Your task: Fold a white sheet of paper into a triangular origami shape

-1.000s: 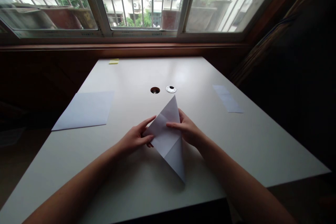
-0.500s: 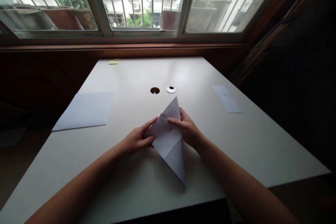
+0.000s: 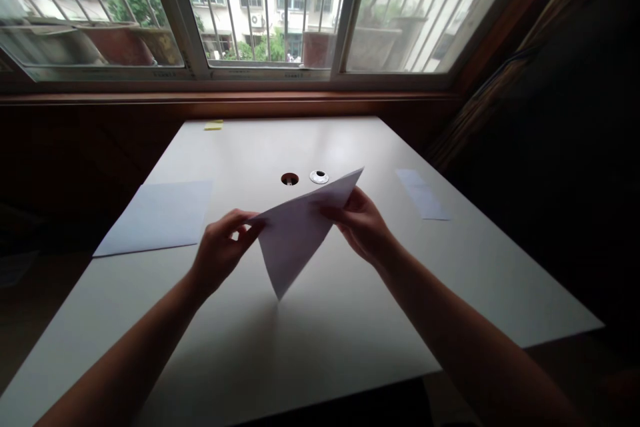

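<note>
A white sheet folded into a triangle [image 3: 295, 233] hangs in the air over the middle of the white table [image 3: 350, 307], its lowest point near the tabletop. My left hand [image 3: 220, 255] pinches its left corner between thumb and fingers. My right hand [image 3: 361, 223] grips its upper right edge, thumb on the near face and fingers behind. Both forearms reach in from the bottom of the view.
A flat white sheet [image 3: 157, 215] lies at the table's left edge. A narrow paper strip [image 3: 421, 194] lies at the right. A cable hole [image 3: 289, 179] and its round cap [image 3: 319, 177] sit behind the folded paper. A yellow pad [image 3: 213, 125] rests at the far edge under the window.
The folded paper lay flat on the table under both hands; now both hands have lifted it and turned it so its long edge faces up. The view tilted slightly down.
</note>
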